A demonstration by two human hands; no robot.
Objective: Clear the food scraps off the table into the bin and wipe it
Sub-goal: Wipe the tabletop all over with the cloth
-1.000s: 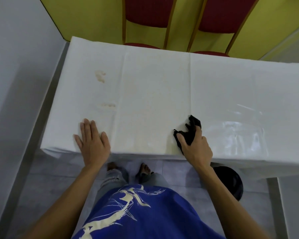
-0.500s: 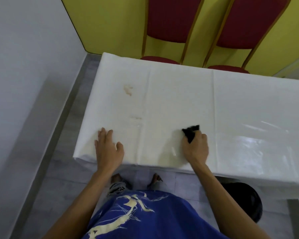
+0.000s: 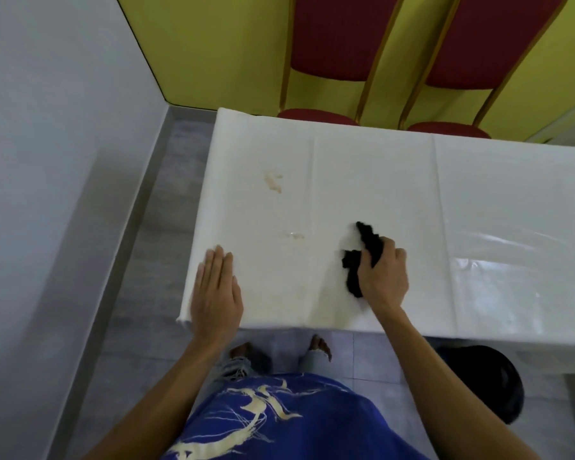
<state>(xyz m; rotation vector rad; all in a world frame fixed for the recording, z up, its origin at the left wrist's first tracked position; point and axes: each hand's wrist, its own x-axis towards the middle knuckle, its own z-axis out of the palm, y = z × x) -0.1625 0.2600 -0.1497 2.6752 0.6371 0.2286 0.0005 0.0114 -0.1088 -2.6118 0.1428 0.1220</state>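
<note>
A long table [image 3: 498, 200] under a white plastic cover fills the middle of the view. My right hand [image 3: 384, 275] presses a crumpled black cloth [image 3: 362, 257] onto it near the front edge. My left hand [image 3: 216, 297] lies flat, fingers together, on the table's front left corner. A brownish stain [image 3: 273, 182] marks the cover at the far left, and a fainter smear [image 3: 293, 234] lies between the stain and the cloth. A black bin [image 3: 488, 386] stands on the floor under the table's front edge, to my right.
Two red chairs with gold frames [image 3: 339, 54] [image 3: 485, 61] stand behind the table against a yellow wall. A grey wall [image 3: 47, 161] runs along the left with a strip of tiled floor beside the table. The cover's right part is glossy and wet-looking.
My right hand slid the black cloth forward and slightly left over the cover, with more cloth now showing. The view shifted, so the table appears further right. My left hand stays flat on the corner.
</note>
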